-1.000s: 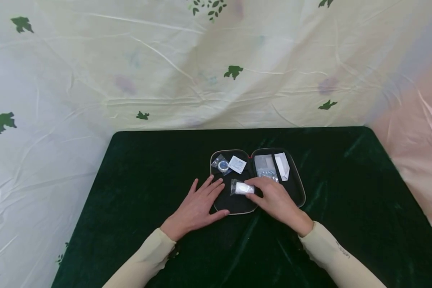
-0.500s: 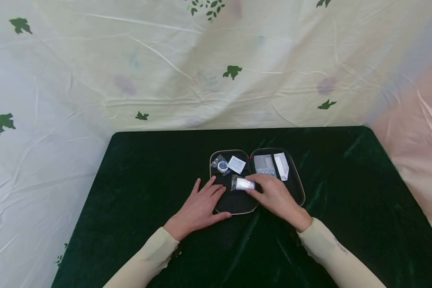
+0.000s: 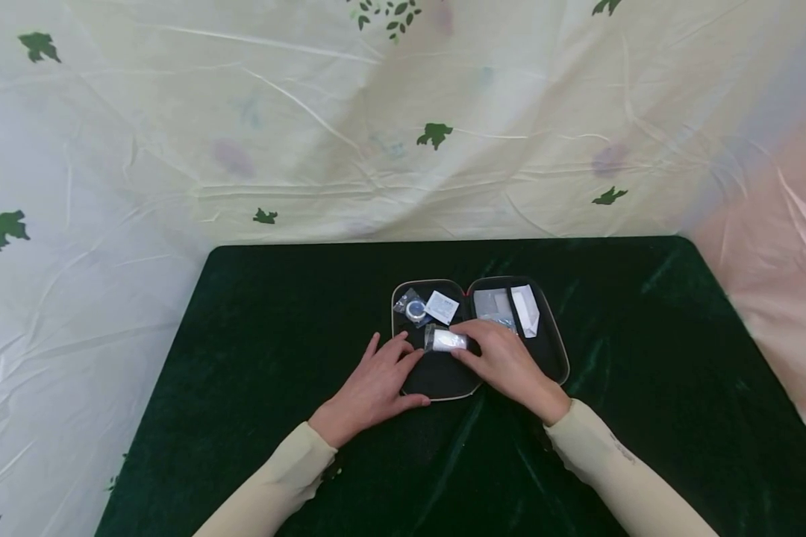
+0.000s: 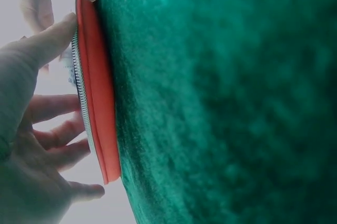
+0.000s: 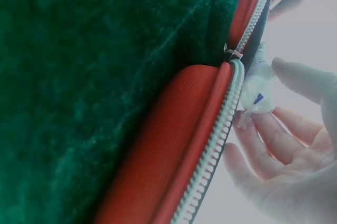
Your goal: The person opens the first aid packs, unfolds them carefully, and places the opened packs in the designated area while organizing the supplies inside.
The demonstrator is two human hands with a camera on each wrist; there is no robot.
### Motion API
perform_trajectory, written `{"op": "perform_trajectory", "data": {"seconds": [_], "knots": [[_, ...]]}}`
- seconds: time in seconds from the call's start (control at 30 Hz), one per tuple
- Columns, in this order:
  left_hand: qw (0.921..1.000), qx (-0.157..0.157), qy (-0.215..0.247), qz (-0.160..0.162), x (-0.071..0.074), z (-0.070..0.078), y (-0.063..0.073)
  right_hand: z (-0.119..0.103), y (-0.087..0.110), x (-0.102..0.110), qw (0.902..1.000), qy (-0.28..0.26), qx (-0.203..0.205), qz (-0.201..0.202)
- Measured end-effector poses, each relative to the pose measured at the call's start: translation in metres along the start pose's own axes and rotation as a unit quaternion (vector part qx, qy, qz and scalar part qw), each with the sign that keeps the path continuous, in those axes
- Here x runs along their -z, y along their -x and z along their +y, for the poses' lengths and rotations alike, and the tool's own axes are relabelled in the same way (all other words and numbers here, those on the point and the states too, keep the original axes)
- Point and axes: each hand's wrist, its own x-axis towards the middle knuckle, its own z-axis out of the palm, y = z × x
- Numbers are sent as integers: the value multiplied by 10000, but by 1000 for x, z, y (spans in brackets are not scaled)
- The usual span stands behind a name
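A zippered case (image 3: 436, 379) lies unfolded on the table, black inside; the wrist views show its red outside and metal zip teeth. My right hand (image 3: 507, 367) pinches a white bandage roll (image 3: 448, 341) in a clear wrapper, over the case's left half. The right wrist view shows the wrapped roll (image 5: 258, 89) between thumb and fingers. At the case's left side my left hand (image 3: 376, 382) has its fingers spread, the thumb at the near rim and the fingertips close to the wrapper. In the left wrist view, thumb and fingers overlap the case's edge (image 4: 97, 92).
A bagged tape roll (image 3: 416, 310) and a white square packet (image 3: 441, 307) lie in the far part of the left half. The right half holds a clear bag (image 3: 493, 302) and a folded white item (image 3: 526, 311) under a strap. Dark green cloth (image 3: 295, 298) covers the table.
My right hand has carried the bandage roll slightly away from me and then left, towards the left fingertips. My left hand has shifted only a little, its fingers bending slightly.
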Motion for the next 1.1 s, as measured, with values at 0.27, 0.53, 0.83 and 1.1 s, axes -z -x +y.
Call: {"op": "perform_trajectory", "data": {"seconds": [0.27, 0.53, 0.83, 1.1], "knots": [[9998, -12, 135, 121, -1, 0, 1, -3, -8, -2, 10000, 60, -3, -30], [9996, -91, 75, 245, -1, 1, 1, -5, -17, -8, 9994, 214, 205, -164], [9995, -93, 61, 306, -2, 1, 1, -6, -20, -12, 9971, 641, 357, -179], [9992, -104, 3, 380, -2, 1, 1, -6, -21, -12, 9920, 1045, 532, -471]]}}
